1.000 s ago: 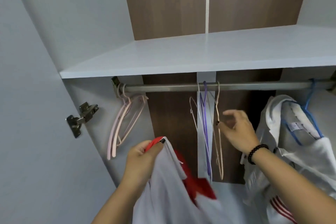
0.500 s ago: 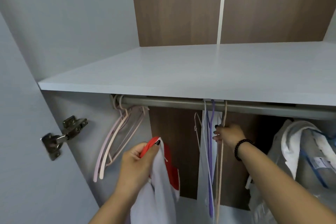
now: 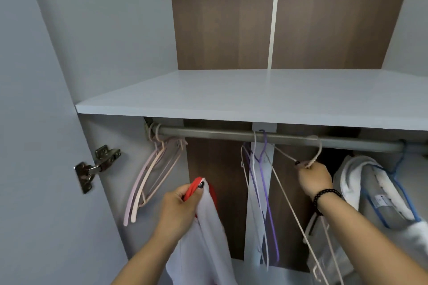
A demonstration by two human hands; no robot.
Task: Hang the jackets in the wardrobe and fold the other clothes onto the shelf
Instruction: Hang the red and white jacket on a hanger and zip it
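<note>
— What has the left hand (image 3: 183, 206) got?

— Its fingers and thumb are curled tight round the red collar of a white jacket (image 3: 208, 233). The cloth hangs straight down from the grip, in front of the brown back panel.

— And the right hand (image 3: 313, 177)?

— It pinches the neck of a beige hanger (image 3: 298, 194), just under the hook. The hook sits at the rail (image 3: 220, 134), right above the knuckles; whether it rests on the rail I cannot tell. The hanger's frame slants down and toward the wrist, which wears a black bead bracelet (image 3: 325, 194).

— What hangs near that hand?

— Just to its left, a white hanger (image 3: 256, 183) and a purple hanger (image 3: 267, 192) dangle from the rail. To its right a white jacket on a blue hanger (image 3: 379, 196) is already hung, close beside the forearm.

— Anything over by the left hand?

— Up and to its left, a bunch of pink hangers (image 3: 148, 176) hangs at the rail's end, tilted against the side wall. Further left still, a metal hinge (image 3: 97, 164) is fixed to the door.

— And above both hands?

— The grey shelf (image 3: 231, 97), directly over the rail.
</note>
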